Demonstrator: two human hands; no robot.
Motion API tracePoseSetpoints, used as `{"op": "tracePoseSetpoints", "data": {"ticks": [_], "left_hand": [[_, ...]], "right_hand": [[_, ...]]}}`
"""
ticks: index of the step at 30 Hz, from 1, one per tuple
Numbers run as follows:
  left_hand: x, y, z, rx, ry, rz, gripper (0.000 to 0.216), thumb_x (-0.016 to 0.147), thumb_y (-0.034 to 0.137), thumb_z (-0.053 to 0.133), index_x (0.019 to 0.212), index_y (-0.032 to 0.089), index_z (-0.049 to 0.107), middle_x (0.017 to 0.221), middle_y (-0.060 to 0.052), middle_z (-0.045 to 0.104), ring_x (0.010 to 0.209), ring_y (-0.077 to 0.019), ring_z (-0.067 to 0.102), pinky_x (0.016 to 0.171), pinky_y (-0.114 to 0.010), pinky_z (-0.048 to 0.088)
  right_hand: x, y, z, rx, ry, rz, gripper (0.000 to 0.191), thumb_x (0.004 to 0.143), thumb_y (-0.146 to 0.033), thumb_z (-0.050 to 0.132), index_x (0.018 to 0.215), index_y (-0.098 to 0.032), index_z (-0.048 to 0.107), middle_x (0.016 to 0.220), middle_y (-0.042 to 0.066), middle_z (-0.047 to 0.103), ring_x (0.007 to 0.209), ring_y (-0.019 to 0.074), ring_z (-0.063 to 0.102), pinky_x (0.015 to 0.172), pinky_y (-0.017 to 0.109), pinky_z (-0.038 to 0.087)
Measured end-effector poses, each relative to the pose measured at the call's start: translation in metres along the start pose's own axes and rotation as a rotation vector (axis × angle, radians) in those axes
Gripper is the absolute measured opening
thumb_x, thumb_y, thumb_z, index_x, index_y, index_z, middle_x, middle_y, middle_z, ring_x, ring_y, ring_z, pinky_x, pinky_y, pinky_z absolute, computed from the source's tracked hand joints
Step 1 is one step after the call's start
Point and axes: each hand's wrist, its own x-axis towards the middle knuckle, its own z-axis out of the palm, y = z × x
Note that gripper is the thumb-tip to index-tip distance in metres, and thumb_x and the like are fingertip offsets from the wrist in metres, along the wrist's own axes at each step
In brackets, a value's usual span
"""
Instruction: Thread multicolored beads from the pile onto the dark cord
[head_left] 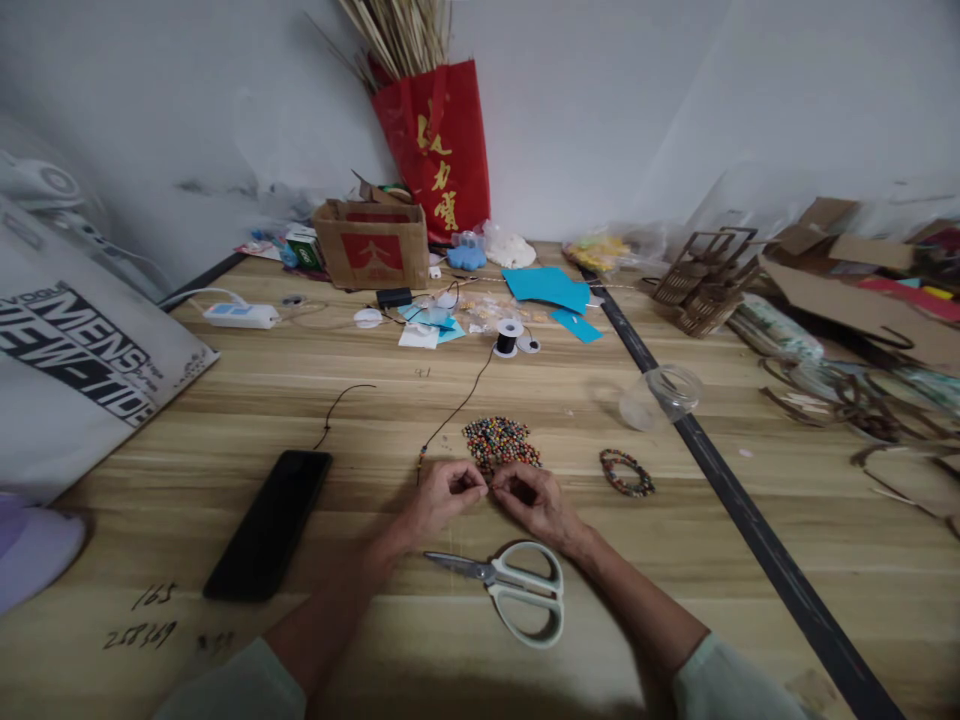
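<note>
My left hand (442,497) and my right hand (531,498) meet fingertip to fingertip on the wooden table (225,420), both pinched closed. A thin dark cord (457,408) runs from my left fingers up to a black spool (508,338), with a few beads strung on it near my hand. My right fingers pinch something too small to make out. A pile of small multicoloured beads (500,443) lies just beyond both hands. A finished bead bracelet (626,472) lies to the right.
White-handled scissors (510,588) lie just below my hands. A black phone (270,521) sits to the left, a clear jar (664,395) on its side to the right. Cardboard box (373,243), red bag (439,150), blue paper (547,287) and wooden cut-outs (705,268) crowd the far side.
</note>
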Motion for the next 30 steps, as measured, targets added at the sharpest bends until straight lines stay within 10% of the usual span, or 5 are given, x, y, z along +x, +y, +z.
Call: {"op": "tracePoseSetpoints", "data": {"ticks": [30], "left_hand": [[-0.001,-0.0015,0.0,0.035,0.002,-0.006,0.012,0.071,0.024,0.063,0.068,0.013,0.062,0.062,0.0,0.056,0.06,-0.0104,0.049,0.055,-0.02,0.038]], "right_hand": [[0.0003,-0.0035,-0.0005,-0.002,-0.002,-0.006,0.012,0.087,-0.024,0.057,0.081,-0.016,0.062,0.07,0.002,0.062,0.06,0.0108,0.053,0.054,0.019,0.041]]}}
